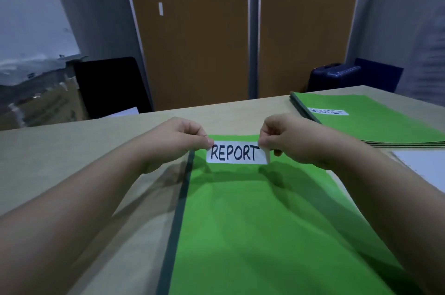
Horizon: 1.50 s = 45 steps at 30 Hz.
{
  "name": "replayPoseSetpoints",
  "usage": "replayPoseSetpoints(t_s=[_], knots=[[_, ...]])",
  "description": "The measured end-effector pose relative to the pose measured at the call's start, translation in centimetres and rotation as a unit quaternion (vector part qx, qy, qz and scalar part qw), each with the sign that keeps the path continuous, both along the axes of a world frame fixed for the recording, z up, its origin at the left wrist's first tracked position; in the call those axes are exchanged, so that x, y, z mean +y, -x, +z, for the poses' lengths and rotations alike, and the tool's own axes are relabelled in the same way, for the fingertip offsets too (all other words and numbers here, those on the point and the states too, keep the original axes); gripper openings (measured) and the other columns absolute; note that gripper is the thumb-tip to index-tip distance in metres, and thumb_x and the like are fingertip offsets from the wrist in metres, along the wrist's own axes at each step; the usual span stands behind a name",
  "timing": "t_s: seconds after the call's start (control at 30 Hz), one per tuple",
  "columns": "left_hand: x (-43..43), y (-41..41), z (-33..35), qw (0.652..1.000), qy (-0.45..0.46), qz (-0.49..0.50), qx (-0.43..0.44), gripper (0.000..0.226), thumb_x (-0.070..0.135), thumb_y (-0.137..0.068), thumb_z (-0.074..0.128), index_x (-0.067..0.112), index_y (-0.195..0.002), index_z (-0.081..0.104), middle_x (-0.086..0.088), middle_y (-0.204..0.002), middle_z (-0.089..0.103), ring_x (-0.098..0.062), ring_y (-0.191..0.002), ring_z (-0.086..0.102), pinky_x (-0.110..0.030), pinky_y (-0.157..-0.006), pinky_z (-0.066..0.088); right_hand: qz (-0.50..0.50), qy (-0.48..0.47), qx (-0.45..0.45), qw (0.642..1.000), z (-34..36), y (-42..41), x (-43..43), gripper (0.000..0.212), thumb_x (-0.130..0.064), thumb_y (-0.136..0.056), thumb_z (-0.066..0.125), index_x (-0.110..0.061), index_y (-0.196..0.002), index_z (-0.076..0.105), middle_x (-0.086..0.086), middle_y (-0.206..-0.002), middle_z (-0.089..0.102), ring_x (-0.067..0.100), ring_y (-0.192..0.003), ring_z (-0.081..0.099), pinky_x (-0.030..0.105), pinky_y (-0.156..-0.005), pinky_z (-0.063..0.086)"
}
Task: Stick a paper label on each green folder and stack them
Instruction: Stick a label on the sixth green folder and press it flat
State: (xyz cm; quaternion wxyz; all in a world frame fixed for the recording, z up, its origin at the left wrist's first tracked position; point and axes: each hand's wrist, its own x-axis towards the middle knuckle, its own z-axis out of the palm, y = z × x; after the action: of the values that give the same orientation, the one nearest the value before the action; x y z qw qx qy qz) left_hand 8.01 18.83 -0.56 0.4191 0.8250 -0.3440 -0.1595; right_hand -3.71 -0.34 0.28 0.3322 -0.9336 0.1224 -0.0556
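Observation:
A green folder [252, 222] with a dark spine lies flat on the table in front of me. Over its far end I hold a white paper label reading REPORT [236, 153]. My left hand [178, 140] pinches the label's left end and my right hand [286, 138] pinches its right end, where a corner curls down. The label casts a shadow on the folder, so it hangs slightly above the cover. At the far right lies a stack of green folders [375, 126], the top one bearing a white label reading BUDGET [328, 111].
The beige table [84, 150] spreads out to the left. A white sheet [423, 167] lies at the right edge, below the stack. Beyond the table stand brown panels [192, 41], a black chair back [110, 85] and a dark blue case [334, 75].

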Motion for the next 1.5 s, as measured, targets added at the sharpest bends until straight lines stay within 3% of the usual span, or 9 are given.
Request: replayPoseSetpoints(t_s=[0.13, 0.27, 0.4, 0.57, 0.73, 0.83, 0.93, 1.1, 1.5], knots=[[1.7, -1.1, -1.9, 0.999, 0.009, -0.036, 0.011, 0.018, 0.014, -0.089, 0.065, 0.009, -0.071, 0.064, -0.003, -0.068, 0.062, -0.007, -0.060, 0.052, -0.021, -0.063, 0.040, 0.025, -0.017, 0.010, 0.999, -1.7, -0.7, 0.7, 0.013, -0.022, -0.091, 0.055, -0.017, -0.081, 0.060, 0.009, -0.081, 0.064, 0.018, -0.068, 0.050, 0.036, -0.066, 0.044], [2.2, -1.9, -3.5, 0.997, -0.012, -0.063, -0.041, 0.020, 0.014, -0.085, 0.070, 0.015, -0.066, 0.062, -0.008, -0.078, 0.053, -0.008, -0.062, 0.045, -0.021, -0.061, 0.038, 0.046, 0.024, 0.038, 0.998, -3.2, -0.5, 1.1, 0.016, -0.026, -0.094, 0.050, -0.023, -0.079, 0.055, -0.008, -0.068, 0.053, 0.007, -0.056, 0.043, 0.020, -0.054, 0.035], [2.4, -2.5, -4.4, 0.995, 0.023, -0.094, -0.025, 0.020, 0.023, -0.076, 0.075, 0.023, -0.059, 0.064, 0.002, -0.077, 0.054, -0.004, -0.060, 0.045, -0.015, -0.059, 0.037, 0.035, 0.041, 0.025, 0.998, -3.9, -0.6, 1.2, 0.016, -0.027, -0.093, 0.053, -0.023, -0.077, 0.055, -0.009, -0.066, 0.051, 0.005, -0.056, 0.041, 0.018, -0.052, 0.033], [2.8, -3.1, -4.7, 0.992, 0.054, -0.103, 0.039, 0.007, 0.025, -0.074, 0.067, 0.019, -0.069, 0.069, 0.002, -0.071, 0.060, -0.005, -0.060, 0.048, -0.014, -0.057, 0.038, 0.025, 0.033, 0.023, 0.999, -4.2, -0.6, 1.4, 0.016, -0.027, -0.092, 0.055, -0.022, -0.077, 0.057, -0.008, -0.063, 0.052, 0.004, -0.054, 0.042, 0.017, -0.051, 0.032], [2.9, -3.2, -4.9, 0.990, 0.075, -0.103, 0.060, 0.013, 0.026, -0.077, 0.065, 0.016, -0.072, 0.070, -0.016, -0.079, 0.059, -0.019, -0.068, 0.043, -0.030, -0.063, 0.032, 0.023, 0.045, 0.022, 0.998, -4.3, -0.7, 1.9, 0.017, -0.027, -0.092, 0.054, -0.022, -0.077, 0.057, -0.008, -0.062, 0.051, 0.004, -0.052, 0.040, 0.018, -0.049, 0.029], [2.9, -3.1, -4.9, 0.991, 0.066, -0.109, 0.038, 0.015, 0.033, -0.071, 0.066, 0.018, -0.067, 0.070, -0.021, -0.087, 0.062, -0.014, -0.069, 0.050, -0.024, -0.064, 0.038, 0.019, 0.057, 0.020, 0.998, -4.3, -0.6, 2.1, 0.016, -0.026, -0.093, 0.054, -0.022, -0.077, 0.057, -0.008, -0.063, 0.052, 0.004, -0.054, 0.042, 0.019, -0.050, 0.030], [2.8, -3.1, -5.0, 0.992, 0.058, -0.114, 0.016, 0.015, 0.037, -0.066, 0.068, 0.022, -0.064, 0.069, -0.010, -0.084, 0.063, -0.007, -0.066, 0.051, -0.016, -0.062, 0.040, 0.017, 0.060, 0.016, 0.998, -4.3, -0.6, 2.2, 0.015, -0.025, -0.092, 0.054, -0.021, -0.079, 0.057, -0.008, -0.063, 0.052, 0.004, -0.054, 0.042, 0.020, -0.050, 0.030], [2.8, -3.3, -5.2, 0.993, 0.033, -0.116, -0.017, 0.018, 0.042, -0.061, 0.067, 0.024, -0.060, 0.066, 0.008, -0.080, 0.061, -0.007, -0.067, 0.049, -0.017, -0.063, 0.040, 0.016, 0.052, -0.004, 0.999, -4.4, -0.5, 2.3, 0.012, -0.024, -0.091, 0.057, -0.022, -0.079, 0.059, -0.009, -0.063, 0.053, 0.003, -0.055, 0.043, 0.019, -0.051, 0.031], [2.8, -3.7, -5.4, 0.993, 0.035, -0.112, -0.033, 0.016, 0.034, -0.062, 0.073, 0.020, -0.060, 0.065, 0.004, -0.080, 0.063, -0.009, -0.066, 0.051, -0.016, -0.062, 0.042, 0.016, 0.055, -0.008, 0.998, -4.6, -0.7, 2.1, 0.011, -0.026, -0.088, 0.061, -0.023, -0.077, 0.060, -0.008, -0.065, 0.055, 0.004, -0.056, 0.045, 0.021, -0.052, 0.034]])
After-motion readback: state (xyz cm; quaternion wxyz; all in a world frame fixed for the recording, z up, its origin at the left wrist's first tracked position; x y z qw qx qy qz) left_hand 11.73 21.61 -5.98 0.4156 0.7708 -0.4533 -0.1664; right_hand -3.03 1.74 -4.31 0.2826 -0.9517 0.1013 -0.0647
